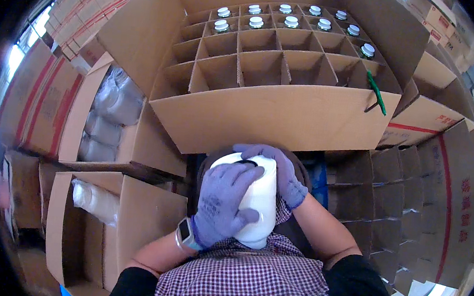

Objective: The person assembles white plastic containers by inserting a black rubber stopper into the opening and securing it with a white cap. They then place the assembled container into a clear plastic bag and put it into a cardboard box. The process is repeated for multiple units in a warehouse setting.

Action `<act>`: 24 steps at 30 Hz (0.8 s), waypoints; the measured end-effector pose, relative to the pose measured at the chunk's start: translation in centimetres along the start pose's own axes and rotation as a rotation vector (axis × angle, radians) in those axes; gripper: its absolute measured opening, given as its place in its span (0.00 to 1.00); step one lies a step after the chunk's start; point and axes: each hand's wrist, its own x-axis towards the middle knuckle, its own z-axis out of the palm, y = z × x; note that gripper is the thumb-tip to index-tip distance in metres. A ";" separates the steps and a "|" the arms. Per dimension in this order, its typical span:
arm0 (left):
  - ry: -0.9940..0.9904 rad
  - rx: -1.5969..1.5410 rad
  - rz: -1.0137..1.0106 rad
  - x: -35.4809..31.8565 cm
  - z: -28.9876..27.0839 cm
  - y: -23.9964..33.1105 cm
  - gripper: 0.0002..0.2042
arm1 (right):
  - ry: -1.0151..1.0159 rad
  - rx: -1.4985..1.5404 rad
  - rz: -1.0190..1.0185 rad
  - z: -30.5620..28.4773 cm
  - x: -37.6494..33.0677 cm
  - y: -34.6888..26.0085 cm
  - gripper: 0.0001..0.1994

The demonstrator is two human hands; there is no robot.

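Note:
A glossy white bottle-shaped container [263, 197] rests over my lap, its rounded narrower end toward me. My left hand [223, 200], in a purple-grey glove, wraps around its left side with the thumb across the front. The gloved fingers of my right hand [279, 171] curl over its far end and right side. A dark curved edge shows at the far end between the hands; what it is I cannot tell. Just beyond stands a large open carton [273, 114] with cardboard dividers. White-capped bottles [291, 22] fill its back cells and part of the right column.
A thin green object [376, 93] hangs over the carton's front edge. At left, one open box [162, 142] holds clear-wrapped containers [112, 102]; a lower box [151, 213] holds a wrapped bottle [96, 201]. Divided cartons [389, 199] stand at right. Stacked boxes [92, 8] rise behind.

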 end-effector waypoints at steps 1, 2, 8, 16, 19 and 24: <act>0.040 0.014 0.001 0.5 0.2 -0.4 0.35 | 0.043 0.086 0.098 0.1 0.4 -0.4 0.21; 0.111 -0.101 0.032 0.2 1.2 -3.8 0.32 | 0.095 -0.509 -0.167 -0.2 -0.8 -0.9 0.22; 0.205 -0.012 -0.555 -6.3 6.7 -17.8 0.12 | -0.251 -1.087 -0.665 6.3 -5.8 -8.8 0.16; 0.161 -0.434 -0.250 1.4 6.7 -6.8 0.17 | -0.902 -1.376 -0.571 10.4 -4.9 -14.6 0.13; 0.202 -1.052 -0.113 -0.3 6.1 -0.1 0.17 | -1.073 -1.329 -0.698 14.3 -6.8 -12.0 0.35; 0.290 -1.425 -0.387 -5.9 8.0 -2.5 0.17 | -0.782 -1.239 -0.328 11.2 -6.5 -12.8 0.42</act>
